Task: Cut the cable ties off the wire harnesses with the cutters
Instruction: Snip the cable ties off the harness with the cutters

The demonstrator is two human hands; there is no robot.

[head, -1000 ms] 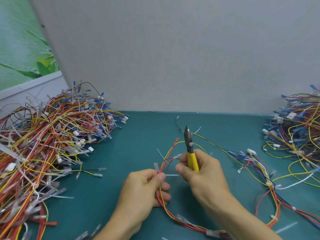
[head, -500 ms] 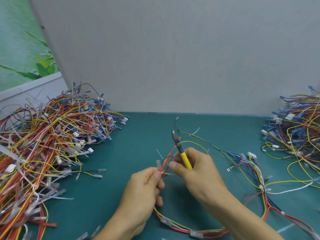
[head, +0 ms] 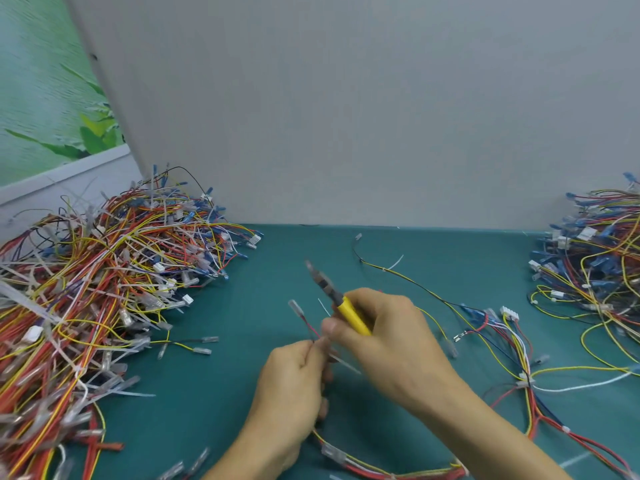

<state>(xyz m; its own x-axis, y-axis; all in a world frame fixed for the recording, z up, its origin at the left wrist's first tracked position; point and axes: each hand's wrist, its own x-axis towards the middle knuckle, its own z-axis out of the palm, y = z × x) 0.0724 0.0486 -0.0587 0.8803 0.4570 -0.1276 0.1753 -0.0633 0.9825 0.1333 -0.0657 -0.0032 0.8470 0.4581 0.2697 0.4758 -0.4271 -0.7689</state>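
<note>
My right hand point(head: 388, 341) grips the yellow-handled cutters point(head: 349, 313), whose blurred dark jaws point up and to the left over the green mat. Just below and left of it, my left hand point(head: 294, 382) pinches the red and yellow wires of a harness point(head: 391, 471) that loops under both wrists. A clear-sleeved terminal point(head: 296, 308) on a thin red wire sticks up from my left fingers. A pale cable tie point(head: 343, 362) pokes out between the two hands. The jaws are too blurred to tell whether they are closed.
A big heap of harnesses point(head: 104, 289) fills the left side of the green mat point(head: 242, 393). Another heap point(head: 595, 268) lies at the far right. The held harness trails right with white connectors point(head: 509, 311). A grey wall point(head: 346, 116) stands behind.
The cutters have tilted further to the left and dropped lower. My left hand has slid down and left along the wires, and the red wire tip now stands free left of the jaws.
</note>
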